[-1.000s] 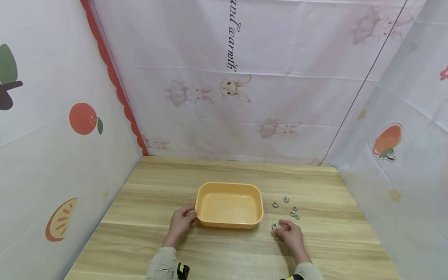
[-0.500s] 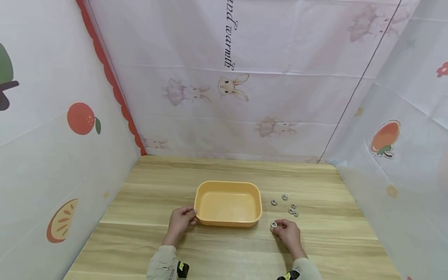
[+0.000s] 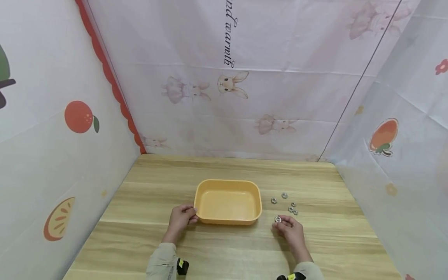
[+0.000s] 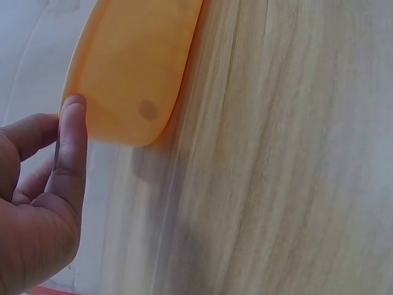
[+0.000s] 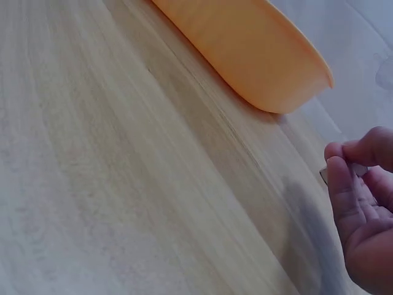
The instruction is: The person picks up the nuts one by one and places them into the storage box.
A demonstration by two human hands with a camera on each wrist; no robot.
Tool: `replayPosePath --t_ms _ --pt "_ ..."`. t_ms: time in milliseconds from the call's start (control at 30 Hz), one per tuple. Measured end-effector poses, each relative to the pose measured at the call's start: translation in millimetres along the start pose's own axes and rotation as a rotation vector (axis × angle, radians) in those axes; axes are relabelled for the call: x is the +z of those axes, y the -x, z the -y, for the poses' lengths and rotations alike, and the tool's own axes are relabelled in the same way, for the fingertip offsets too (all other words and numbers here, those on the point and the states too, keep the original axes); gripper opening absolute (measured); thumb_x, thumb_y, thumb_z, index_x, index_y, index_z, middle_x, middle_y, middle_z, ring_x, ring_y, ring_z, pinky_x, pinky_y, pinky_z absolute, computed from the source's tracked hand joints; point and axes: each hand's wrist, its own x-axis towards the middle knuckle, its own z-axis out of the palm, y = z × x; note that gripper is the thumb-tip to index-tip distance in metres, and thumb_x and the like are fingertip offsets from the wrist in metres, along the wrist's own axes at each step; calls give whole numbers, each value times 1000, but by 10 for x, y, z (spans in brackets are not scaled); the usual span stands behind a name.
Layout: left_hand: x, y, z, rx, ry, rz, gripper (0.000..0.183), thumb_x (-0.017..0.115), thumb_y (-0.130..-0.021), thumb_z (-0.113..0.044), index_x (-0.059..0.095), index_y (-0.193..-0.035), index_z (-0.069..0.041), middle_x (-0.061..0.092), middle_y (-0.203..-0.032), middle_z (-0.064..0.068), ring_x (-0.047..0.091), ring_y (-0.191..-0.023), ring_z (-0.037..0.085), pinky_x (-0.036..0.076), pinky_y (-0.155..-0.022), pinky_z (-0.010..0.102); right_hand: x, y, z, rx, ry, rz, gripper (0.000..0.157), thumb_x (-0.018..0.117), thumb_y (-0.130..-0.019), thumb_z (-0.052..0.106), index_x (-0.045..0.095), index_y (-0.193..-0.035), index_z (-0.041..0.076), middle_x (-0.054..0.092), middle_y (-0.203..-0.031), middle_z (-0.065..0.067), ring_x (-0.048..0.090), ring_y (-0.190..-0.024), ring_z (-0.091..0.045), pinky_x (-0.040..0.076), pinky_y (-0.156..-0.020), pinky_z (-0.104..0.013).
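Just on the near side of the yellow bin [image 3: 227,222], I see two light sleeves [image 3: 162,258], and a black thing with a yellow patch [image 3: 182,266] by each wrist. Off the bin's near right corner, the right hand [image 3: 291,233] pinches one shiny nut [image 3: 278,219] in its fingertips, well clear of the bin. At the bin's near left corner, the left hand [image 3: 180,221] pinches the rim between thumb and fingers. The bin sits flat on the stripy wood table [image 3: 157,175]. To the right of the bin lie five loose nuts [image 3: 274,200]; two are so close that I can't tell if they touch. Past the bin, behind the table, a pale pink cloth [image 3: 217,136] goes up, with a bunny face [image 3: 227,84] and curly black letters [image 3: 228,42] on it.
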Motion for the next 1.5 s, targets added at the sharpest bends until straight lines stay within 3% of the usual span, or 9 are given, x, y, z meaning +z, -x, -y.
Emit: replayPosePath --t_ms 133,267,367,633,867,1133,1500 --pt "4 7 -8 -1 2 -7 23 60 -85 4 59 -105 16 62 -71 13 61 -59 16 57 -54 26 5 4 9 18 -21 15 34 66 -77 -8 53 -108 -11 66 -90 -17 66 -72 -17 57 -68 -32" --pt "11 22 -13 -13 15 2 31 60 -85 6 55 -114 13 61 -74 15 61 -57 17 57 -55 30 11 23 30 60 -69 37 34 61 -79 -10 50 -111 -13 65 -90 -19 66 -73 -18 57 -71 -33" --pt "17 12 -21 -13 14 3 37 59 -84 7 52 -120 9 59 -76 16 61 -56 18 57 -55 32 34 23 77 80 -112 60 32 59 -81 -9 49 -111 -13 65 -88 -15 65 -75 -19 56 -74 -33" --pt "30 -27 -29 -1 -15 -21 38 60 -82 8 55 -119 7 60 -75 14 61 -56 19 57 -54 32 101 -32 221 66 -144 117 27 58 -82 -10 48 -107 -7 64 -85 -9 65 -76 -18 56 -72 -30" --pt "28 -37 -40 -2 -9 -26 38 59 -82 8 55 -120 6 60 -77 15 61 -56 19 57 -53 29 185 -128 422 43 -65 167 40 62 -81 -8 45 -117 -10 64 -94 -16 64 -80 -19 56 -74 -32" --pt "36 2 -77 -13 -12 -21 39 58 -82 7 54 -121 7 60 -76 14 61 -57 19 57 -56 32 330 -249 558 20 -28 210 38 60 -81 -11 45 -115 -9 63 -100 -23 65 -82 -22 56 -73 -30" --pt "59 -43 -42 -16 0 -31 39 60 -82 7 54 -121 7 61 -78 18 61 -55 18 58 -55 33 575 -495 651 -40 105 185 35 74 -76 2 60 -107 -6 60 -86 -6 55 -72 -14 50 -66 -31"
